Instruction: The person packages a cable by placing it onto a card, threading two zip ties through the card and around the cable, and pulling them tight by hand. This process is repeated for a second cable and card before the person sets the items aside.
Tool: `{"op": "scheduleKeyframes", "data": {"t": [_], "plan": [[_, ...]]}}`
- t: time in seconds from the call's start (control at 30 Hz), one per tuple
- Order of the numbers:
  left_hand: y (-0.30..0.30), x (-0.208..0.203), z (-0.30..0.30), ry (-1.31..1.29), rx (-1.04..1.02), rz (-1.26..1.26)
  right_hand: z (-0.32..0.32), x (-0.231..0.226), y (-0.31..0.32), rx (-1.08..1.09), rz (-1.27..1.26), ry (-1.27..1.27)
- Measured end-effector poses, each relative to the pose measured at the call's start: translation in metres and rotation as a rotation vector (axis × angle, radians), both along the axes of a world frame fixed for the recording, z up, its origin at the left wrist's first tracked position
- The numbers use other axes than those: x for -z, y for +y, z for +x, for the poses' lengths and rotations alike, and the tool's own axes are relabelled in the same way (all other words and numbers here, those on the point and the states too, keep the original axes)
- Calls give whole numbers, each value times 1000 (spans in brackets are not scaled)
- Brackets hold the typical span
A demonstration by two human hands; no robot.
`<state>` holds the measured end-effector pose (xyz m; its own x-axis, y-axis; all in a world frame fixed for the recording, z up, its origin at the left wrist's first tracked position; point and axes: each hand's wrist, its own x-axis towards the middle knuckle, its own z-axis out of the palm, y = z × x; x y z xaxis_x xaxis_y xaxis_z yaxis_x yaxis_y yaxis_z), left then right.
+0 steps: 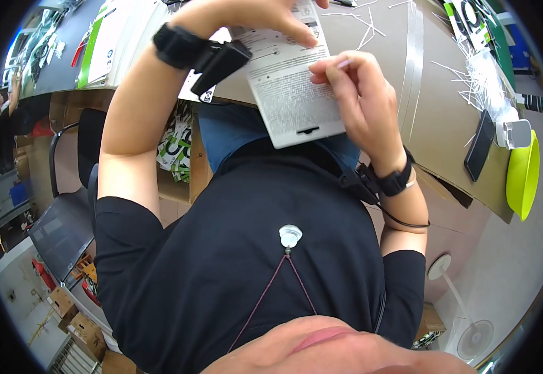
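A flat white packaging box (299, 103), printed with small grey text and with a hang hole at its near end, juts out over the table edge above my lap. Across its far part reaches my left hand (271, 19), thumb lying on the printed face and fingers apparently around the far side; the picture's top edge cuts some of them off. My right hand (365, 93) is closed in a pinch above the box's right edge. Between its thumb and forefinger shows the pale end of a thin white strip (344, 63).
More loose white strips (371, 30) are scattered on the table (387, 87), with a clear plastic bag (488, 75) of them at right. A black phone (480, 146) and a lime-green tray (522, 177) lie near the right edge. Stacked white-and-green cards (122, 43) stand at left.
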<state>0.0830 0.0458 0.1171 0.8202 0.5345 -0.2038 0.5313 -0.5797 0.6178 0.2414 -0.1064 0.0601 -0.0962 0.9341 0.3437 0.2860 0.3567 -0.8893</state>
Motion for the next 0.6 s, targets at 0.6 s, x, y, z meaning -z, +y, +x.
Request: {"op": "scheduleKeyframes", "data": {"t": [0.6], "plan": [[-52, 98, 20, -160, -270, 76, 48, 65, 30, -38, -507, 441]]}}
